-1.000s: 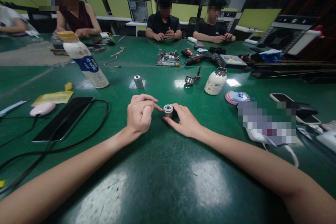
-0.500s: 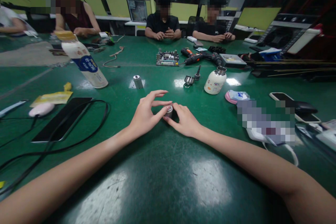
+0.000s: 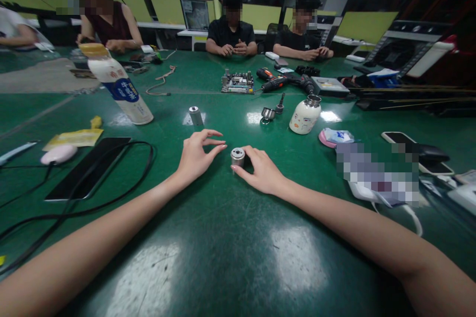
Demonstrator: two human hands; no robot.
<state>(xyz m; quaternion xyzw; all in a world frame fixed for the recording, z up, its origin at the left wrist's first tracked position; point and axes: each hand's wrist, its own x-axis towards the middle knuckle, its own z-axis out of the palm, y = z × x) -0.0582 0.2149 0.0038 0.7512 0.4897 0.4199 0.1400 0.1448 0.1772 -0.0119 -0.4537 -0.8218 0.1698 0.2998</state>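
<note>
On the green table (image 3: 230,237) in front of me stands a small electric motor (image 3: 237,156), a silver metal cylinder with dark holes in its upright end. My right hand (image 3: 263,172) grips it from the right, thumb at its near side and fingers round the back. To the left, my left hand (image 3: 197,154) hovers beside it with fingers apart, touching nothing. Farther back, a second silver cylinder (image 3: 195,116) of similar look stands a little beyond my left hand.
A milk bottle (image 3: 126,91), a black tablet (image 3: 89,168) and black cable lie left. Right are a white flask (image 3: 305,115), its metal lid (image 3: 267,114), and a phone (image 3: 416,151). A circuit board (image 3: 238,82) and power drills (image 3: 282,81) lie farther back. Several people sit opposite.
My left hand has moved left, off the motor, uncovering its top. My right hand stays around the motor in the same place.
</note>
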